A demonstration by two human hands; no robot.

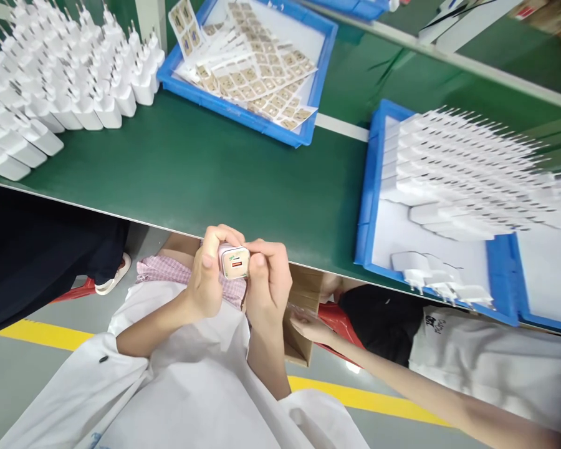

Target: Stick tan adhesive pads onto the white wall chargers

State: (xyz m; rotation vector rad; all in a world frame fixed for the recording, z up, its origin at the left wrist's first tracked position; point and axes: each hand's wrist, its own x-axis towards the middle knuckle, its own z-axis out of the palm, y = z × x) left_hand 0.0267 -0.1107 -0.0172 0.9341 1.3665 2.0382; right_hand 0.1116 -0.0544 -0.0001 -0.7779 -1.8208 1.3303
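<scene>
Both hands hold one white charger plug [234,263] just off the front edge of the table, above my lap. Its port face, covered by a beige label with a red-orange USB slot, points up toward me. My left hand [209,274] is closed round its left side. On the right side, my right hand [266,277] pinches it between thumb and fingers, at the label's edge. The charger's prongs are hidden from this angle.
White chargers [88,93] stand in rows at the left on the green table [191,168]. A blue tray [243,115] holds label sheets [257,68]. More chargers fill another blue tray [364,206] at the right. A co-worker's arm [378,368] reaches toward a cardboard box [303,293] below.
</scene>
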